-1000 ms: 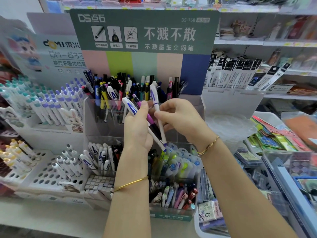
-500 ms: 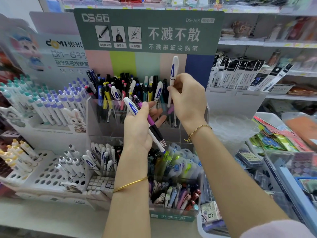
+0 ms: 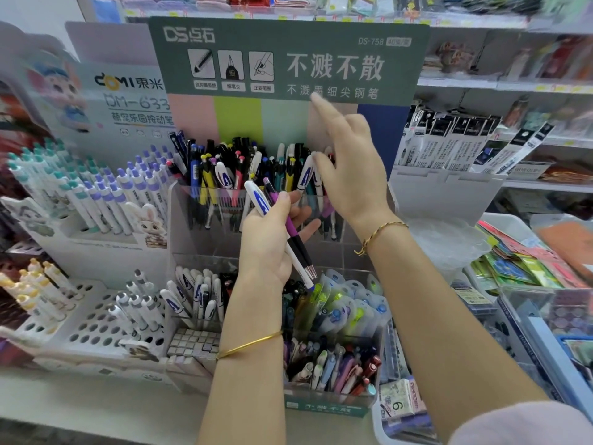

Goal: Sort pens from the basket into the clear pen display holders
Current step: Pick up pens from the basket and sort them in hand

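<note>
Before clear holder (image 3: 205, 220) | left hand (image 3: 268, 239) grips pens (image 3: 282, 232) | right hand (image 3: 353, 168) released, above

1. Two pens (image 3: 282, 232) sit bunched in the left hand (image 3: 269, 239), tips slanting down to the right: one white with a blue "A" cap, one purple with a black grip.
2. The clear holder (image 3: 189, 226), far behind them, is crowded with upright pens.
3. A white "A" pen (image 3: 305, 175) stands at its right end.

Top shelf goods (image 3: 321, 1) blurred, cut off; right forearm (image 3: 481, 364) cropped.
</note>
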The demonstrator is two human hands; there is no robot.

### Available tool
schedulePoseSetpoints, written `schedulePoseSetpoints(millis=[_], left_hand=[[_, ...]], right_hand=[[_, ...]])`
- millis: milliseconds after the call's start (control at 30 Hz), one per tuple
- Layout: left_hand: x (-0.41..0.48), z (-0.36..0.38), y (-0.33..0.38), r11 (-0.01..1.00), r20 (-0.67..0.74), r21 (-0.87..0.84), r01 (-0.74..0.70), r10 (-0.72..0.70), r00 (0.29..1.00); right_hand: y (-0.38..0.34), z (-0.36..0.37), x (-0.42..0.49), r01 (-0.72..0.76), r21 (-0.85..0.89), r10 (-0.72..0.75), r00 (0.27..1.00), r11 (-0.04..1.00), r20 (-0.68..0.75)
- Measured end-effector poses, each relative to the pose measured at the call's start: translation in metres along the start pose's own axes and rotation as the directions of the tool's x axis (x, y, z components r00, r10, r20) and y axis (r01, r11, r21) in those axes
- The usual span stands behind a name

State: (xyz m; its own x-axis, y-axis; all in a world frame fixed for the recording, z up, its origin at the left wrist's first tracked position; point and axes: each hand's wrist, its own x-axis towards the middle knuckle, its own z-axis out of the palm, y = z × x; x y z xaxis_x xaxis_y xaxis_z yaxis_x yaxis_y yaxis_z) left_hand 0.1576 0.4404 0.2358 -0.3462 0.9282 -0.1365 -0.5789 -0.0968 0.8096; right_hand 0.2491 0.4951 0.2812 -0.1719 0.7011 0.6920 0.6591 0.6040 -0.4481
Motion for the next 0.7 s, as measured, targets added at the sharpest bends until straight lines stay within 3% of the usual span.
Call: schedulePoseSetpoints(millis=[133, 267, 367, 467, 533, 600, 700], left_hand=[[0.000, 0.000, 0.000, 1.000, 0.012, 0.011, 0.007, -0.007, 1.000], [-0.004, -0.001, -0.001, 0.996, 0.116, 0.084, 0.040, -0.050, 0.992], [-0.010, 0.000, 0.001, 0.984, 0.238, 0.167, 0.069, -0.108, 0.965], [-0.015, 0.002, 0.003, 0.961, 0.342, 0.273, 0.046, -0.141, 0.929], [-0.017, 0.004, 0.004, 0.956, 0.389, 0.287, 0.059, -0.173, 0.905], [-0.017, 0.004, 0.004, 0.961, 0.391, 0.256, 0.105, -0.202, 0.898], [-0.010, -0.001, 0.000, 0.958, 0.237, 0.274, 0.088, -0.156, 0.959]], right_hand=[[0.007, 0.005, 0.004, 0.032, -0.124, -0.028, 0.999, 0.992, 0.034], [0.010, -0.001, -0.008, -0.064, 0.059, 0.073, 0.983, 0.996, -0.169], [0.005, -0.012, -0.016, -0.164, 0.173, 0.157, 0.986, 0.971, 0.055], [0.001, -0.021, -0.021, -0.253, 0.184, 0.183, 0.926, 0.950, 0.329], [0.003, -0.023, -0.023, -0.308, 0.253, 0.190, 0.896, 0.917, 0.401], [0.007, -0.024, -0.022, -0.325, 0.371, 0.222, 0.930, 0.870, 0.294], [0.011, -0.029, -0.018, -0.252, 0.494, 0.335, 0.938, 0.832, -0.086]])
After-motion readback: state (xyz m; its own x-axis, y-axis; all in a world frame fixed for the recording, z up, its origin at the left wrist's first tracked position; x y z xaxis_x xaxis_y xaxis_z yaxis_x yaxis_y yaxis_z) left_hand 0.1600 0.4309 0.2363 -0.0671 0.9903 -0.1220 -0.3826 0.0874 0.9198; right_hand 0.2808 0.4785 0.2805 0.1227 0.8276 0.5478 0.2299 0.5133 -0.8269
